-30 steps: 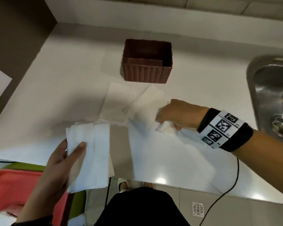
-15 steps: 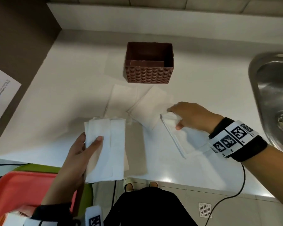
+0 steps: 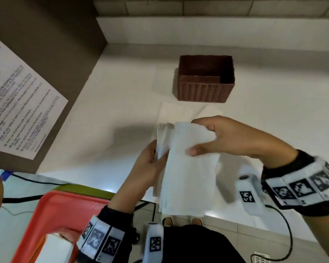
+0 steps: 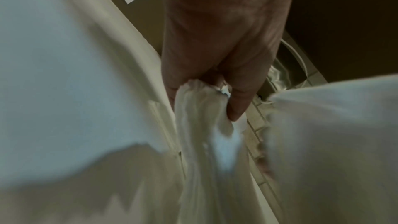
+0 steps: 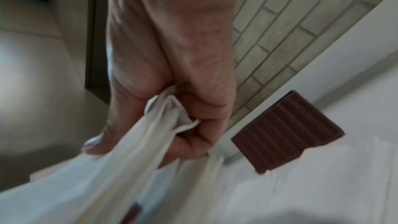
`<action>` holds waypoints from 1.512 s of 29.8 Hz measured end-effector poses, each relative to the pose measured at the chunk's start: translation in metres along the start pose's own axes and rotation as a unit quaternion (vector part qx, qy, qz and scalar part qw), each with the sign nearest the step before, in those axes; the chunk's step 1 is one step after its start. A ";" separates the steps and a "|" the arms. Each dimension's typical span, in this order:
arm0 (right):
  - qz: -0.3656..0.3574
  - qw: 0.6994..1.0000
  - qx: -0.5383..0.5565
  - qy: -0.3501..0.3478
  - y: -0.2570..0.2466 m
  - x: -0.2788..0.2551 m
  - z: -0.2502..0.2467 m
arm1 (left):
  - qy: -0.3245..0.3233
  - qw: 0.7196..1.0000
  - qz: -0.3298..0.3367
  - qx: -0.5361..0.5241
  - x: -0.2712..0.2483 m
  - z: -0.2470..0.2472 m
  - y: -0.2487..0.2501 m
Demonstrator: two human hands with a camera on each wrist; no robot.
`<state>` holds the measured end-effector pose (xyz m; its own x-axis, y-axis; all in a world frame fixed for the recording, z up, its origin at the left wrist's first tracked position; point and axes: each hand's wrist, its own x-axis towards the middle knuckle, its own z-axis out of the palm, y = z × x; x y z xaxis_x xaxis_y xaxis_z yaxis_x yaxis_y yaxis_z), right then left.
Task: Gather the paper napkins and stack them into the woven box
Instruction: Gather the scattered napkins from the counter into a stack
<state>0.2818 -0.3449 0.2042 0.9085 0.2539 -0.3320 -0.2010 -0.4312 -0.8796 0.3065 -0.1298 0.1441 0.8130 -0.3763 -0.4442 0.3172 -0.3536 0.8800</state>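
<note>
White folded napkins (image 3: 188, 168), soft, layered, both hands gripping, brown woven box (image 3: 205, 86)

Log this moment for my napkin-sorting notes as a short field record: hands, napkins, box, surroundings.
left hand: grips a bunch of napkins
right hand: pinches the top napkin, laid over the left hand's bunch
loose napkins: at least two flat on the counter, just in front of the box
woven box: brown, upright on the counter, no napkins visible inside
surroundings: red tray below the counter's near edge; printed sheet on the brown panel at left
</note>
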 end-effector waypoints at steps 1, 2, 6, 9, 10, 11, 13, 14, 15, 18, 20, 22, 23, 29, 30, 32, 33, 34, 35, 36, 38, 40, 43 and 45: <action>0.008 1.000 -0.017 0.017 0.007 0.012 0.007 | -0.015 1.000 -0.004 0.001 0.001 0.001 0.000; 0.018 0.999 -0.035 0.032 0.015 0.021 0.013 | -0.024 1.000 -0.005 -0.004 0.001 0.001 0.001; 0.048 0.996 -0.043 0.063 0.028 0.038 0.023 | -0.018 0.999 -0.018 -0.023 0.001 -0.006 -0.006; 0.024 0.995 -0.007 0.098 0.025 0.039 0.027 | -0.016 0.999 -0.033 -0.031 0.000 -0.010 -0.008; 0.017 0.994 -0.006 0.110 0.023 0.040 0.029 | -0.016 0.998 -0.042 -0.046 0.000 -0.010 -0.008; 0.011 0.993 -0.017 0.115 0.021 0.042 0.033 | -0.022 0.996 -0.055 -0.067 -0.001 -0.011 -0.006; 0.011 0.991 -0.061 0.117 0.020 0.047 0.043 | -0.049 0.991 -0.064 -0.104 -0.003 -0.012 -0.003; 0.014 0.990 -0.075 0.119 0.018 0.049 0.048 | -0.061 0.991 -0.055 -0.102 -0.004 -0.012 -0.002; 0.015 0.989 -0.081 0.120 0.017 0.050 0.051 | -0.057 0.993 -0.043 -0.090 -0.004 -0.012 -0.003; 0.015 0.991 -0.078 0.108 0.014 0.051 0.056 | -0.011 0.998 -0.035 -0.056 -0.003 -0.013 -0.009; 0.041 0.990 -0.092 0.101 0.016 0.053 0.048 | -0.005 0.998 -0.039 -0.057 -0.003 -0.016 -0.011; 0.108 0.972 -0.128 0.163 0.027 0.060 0.027 | -0.006 0.996 -0.047 -0.074 -0.007 -0.024 -0.011; 0.165 0.950 -0.171 0.205 0.035 0.064 0.014 | 0.000 0.995 -0.050 -0.087 -0.010 -0.029 -0.011; 0.349 0.851 -0.330 0.212 0.079 0.079 -0.025 | 0.067 0.986 -0.069 -0.136 -0.018 -0.054 -0.021; 0.354 0.859 -0.306 0.205 0.082 0.081 -0.028 | 0.075 0.984 -0.074 -0.141 -0.019 -0.056 -0.023; 0.363 0.873 -0.271 0.181 0.084 0.083 -0.034 | 0.086 0.982 -0.079 -0.148 -0.020 -0.059 -0.025; 0.354 0.880 -0.263 0.174 0.085 0.083 -0.037 | 0.093 0.981 -0.082 -0.149 -0.021 -0.061 -0.025; 0.330 0.893 -0.250 0.176 0.085 0.083 -0.039 | 0.101 0.980 -0.084 -0.148 -0.021 -0.062 -0.025; 0.297 0.910 -0.228 0.181 0.081 0.080 -0.041 | 0.109 0.979 -0.085 -0.148 -0.022 -0.063 -0.025; 0.256 0.929 -0.200 0.179 0.075 0.075 -0.044 | 0.116 0.978 -0.087 -0.150 -0.022 -0.065 -0.026; 0.174 0.966 -0.144 0.128 0.051 0.059 -0.052 | 0.127 0.976 -0.092 -0.152 -0.022 -0.067 -0.026; 0.115 0.989 -0.080 0.046 0.021 0.045 -0.056 | 0.134 0.975 -0.095 -0.152 -0.021 -0.068 -0.028; 0.078 0.997 -0.024 0.005 -0.006 0.056 -0.052 | 0.140 0.974 -0.097 -0.147 -0.020 -0.067 -0.027; 0.082 0.994 -0.062 0.025 -0.006 0.083 -0.042 | 0.141 0.975 -0.097 -0.144 -0.019 -0.066 -0.026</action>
<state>0.3739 -0.3578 0.1964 0.8844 0.1297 -0.4483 -0.3043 -0.5681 -0.7646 0.3150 -0.0571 0.1402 0.8133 -0.0611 -0.5786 0.5689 -0.1249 0.8128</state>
